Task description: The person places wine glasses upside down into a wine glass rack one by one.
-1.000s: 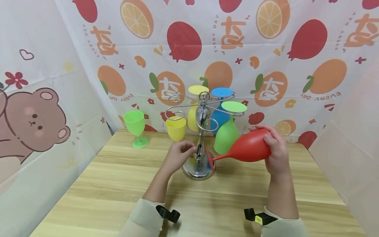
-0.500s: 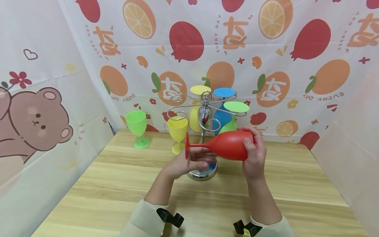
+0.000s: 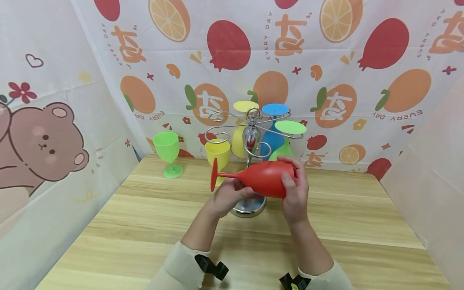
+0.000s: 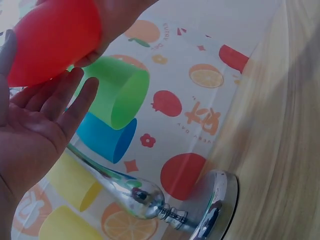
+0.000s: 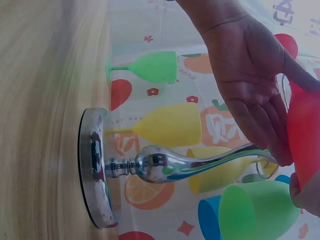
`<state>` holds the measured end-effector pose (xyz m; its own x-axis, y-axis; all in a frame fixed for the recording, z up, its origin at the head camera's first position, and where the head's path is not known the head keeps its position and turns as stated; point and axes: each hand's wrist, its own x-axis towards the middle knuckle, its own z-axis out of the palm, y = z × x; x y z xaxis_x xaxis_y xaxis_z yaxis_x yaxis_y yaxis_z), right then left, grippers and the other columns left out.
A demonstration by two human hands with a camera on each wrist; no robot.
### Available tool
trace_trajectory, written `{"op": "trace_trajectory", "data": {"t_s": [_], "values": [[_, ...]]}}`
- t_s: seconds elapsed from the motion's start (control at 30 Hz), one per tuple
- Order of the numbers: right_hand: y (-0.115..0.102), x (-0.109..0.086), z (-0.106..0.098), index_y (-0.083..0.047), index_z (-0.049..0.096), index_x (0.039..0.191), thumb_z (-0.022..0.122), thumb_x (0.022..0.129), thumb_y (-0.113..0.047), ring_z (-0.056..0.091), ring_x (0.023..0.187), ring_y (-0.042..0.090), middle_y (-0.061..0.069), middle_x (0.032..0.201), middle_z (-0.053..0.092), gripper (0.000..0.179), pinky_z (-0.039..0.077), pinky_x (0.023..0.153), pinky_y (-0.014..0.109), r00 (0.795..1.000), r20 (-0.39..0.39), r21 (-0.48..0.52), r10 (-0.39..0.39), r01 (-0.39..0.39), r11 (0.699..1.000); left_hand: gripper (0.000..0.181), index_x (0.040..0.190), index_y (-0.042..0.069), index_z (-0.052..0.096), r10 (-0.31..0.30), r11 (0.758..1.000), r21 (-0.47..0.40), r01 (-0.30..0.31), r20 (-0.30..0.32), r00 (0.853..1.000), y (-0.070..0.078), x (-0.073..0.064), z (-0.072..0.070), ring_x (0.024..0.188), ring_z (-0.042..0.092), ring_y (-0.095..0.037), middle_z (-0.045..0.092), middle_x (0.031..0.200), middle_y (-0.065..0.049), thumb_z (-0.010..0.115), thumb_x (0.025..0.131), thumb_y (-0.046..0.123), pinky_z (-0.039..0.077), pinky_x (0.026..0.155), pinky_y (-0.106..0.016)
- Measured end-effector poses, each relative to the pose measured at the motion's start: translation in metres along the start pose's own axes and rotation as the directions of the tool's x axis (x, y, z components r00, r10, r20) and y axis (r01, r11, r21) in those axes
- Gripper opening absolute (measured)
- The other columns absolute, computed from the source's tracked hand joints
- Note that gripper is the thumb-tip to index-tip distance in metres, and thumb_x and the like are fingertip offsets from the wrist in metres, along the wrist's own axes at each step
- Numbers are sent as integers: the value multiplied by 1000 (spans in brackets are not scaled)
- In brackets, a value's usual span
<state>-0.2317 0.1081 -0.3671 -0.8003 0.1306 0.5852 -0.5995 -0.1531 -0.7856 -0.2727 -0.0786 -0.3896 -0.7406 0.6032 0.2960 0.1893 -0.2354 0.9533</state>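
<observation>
1. One red goblet [image 3: 266,178] is hanging sideways above the table [image 3: 145,217], before the chrome rack [image 3: 248,208], foot pointing toward the left edge.
2. Now I'm gripping its mouth end with my right hand [image 3: 296,195].
3. My left hand [image 3: 228,198] is touching its bowl near the stem, fingers loosely extended.

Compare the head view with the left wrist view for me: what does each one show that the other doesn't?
Only the head view shows the upright green goblet, the foot of the red goblet and the printed bear. Only the left wrist view looks into the open mouths of the hanging green goblet and the hanging blue goblet. Both show the red goblet's bowl, the right hand gripping it, the left hand against it, and the metal rack.
</observation>
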Motion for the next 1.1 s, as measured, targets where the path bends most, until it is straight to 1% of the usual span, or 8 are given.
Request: {"op": "trace_trajectory", "data": {"t_s": [0.17,0.37,0.43,0.53,0.67,0.87,0.97,1.1], "values": [[2,0,1,-7,43,135,55,91,-6,45,127,31,12,137,48,46,57,87,31,1000,13,22,-2,2,1000,74,140,10,49,11,1000,-2,-11,-25,1000,2,0,-2,117,62,-31,58,135,-13,74,83,51,54,91,-51],[1,0,1,-5,41,137,56,91,-7,45,128,30,12,138,47,47,57,87,31,999,23,13,27,-28,1000,70,138,6,51,45,999,11,-45,-37,998,1,-2,-6,113,64,-28,62,129,-11,72,86,47,57,88,-44],[1,-1,1,-3,39,138,55,92,-8,45,128,30,15,139,46,49,57,87,31,999,29,7,43,-43,999,68,138,4,50,72,997,7,-72,-32,997,1,-3,-8,113,64,-28,63,128,-11,71,88,46,57,88,-44],[2,-1,1,-2,39,138,54,92,-8,45,128,30,17,140,45,48,57,87,31,997,39,1,59,-59,998,70,137,4,50,99,995,12,-98,-32,995,2,-3,-9,111,65,-27,64,127,-10,70,87,49,57,88,-47],[3,-1,0,-3,41,137,56,91,-7,46,127,30,17,139,46,49,57,87,32,996,60,-10,67,-66,998,74,136,6,52,114,993,34,-112,-53,992,4,-3,-10,108,67,-25,65,125,-7,70,84,55,57,87,-47],[2,-1,-4,-2,44,135,56,87,-5,47,125,30,11,137,48,49,58,86,33,990,130,-15,51,-50,999,72,132,2,53,124,992,23,-122,-90,988,5,-6,-10,105,66,-21,67,119,-4,73,83,51,58,87,-40],[2,-1,-6,-4,47,133,55,86,-4,48,124,30,9,135,50,48,58,85,33,986,165,-5,26,-25,1000,73,132,1,53,131,991,12,-130,-98,987,7,-8,-9,106,65,-20,67,119,-3,75,82,50,58,87,-35],[4,-1,-6,-1,48,131,55,84,-2,48,124,32,8,135,51,49,58,86,33,979,203,21,-8,4,1000,73,132,3,54,135,991,-2,-136,-114,984,9,-8,-6,107,64,-19,67,120,-2,75,81,51,57,88,-33]]}}
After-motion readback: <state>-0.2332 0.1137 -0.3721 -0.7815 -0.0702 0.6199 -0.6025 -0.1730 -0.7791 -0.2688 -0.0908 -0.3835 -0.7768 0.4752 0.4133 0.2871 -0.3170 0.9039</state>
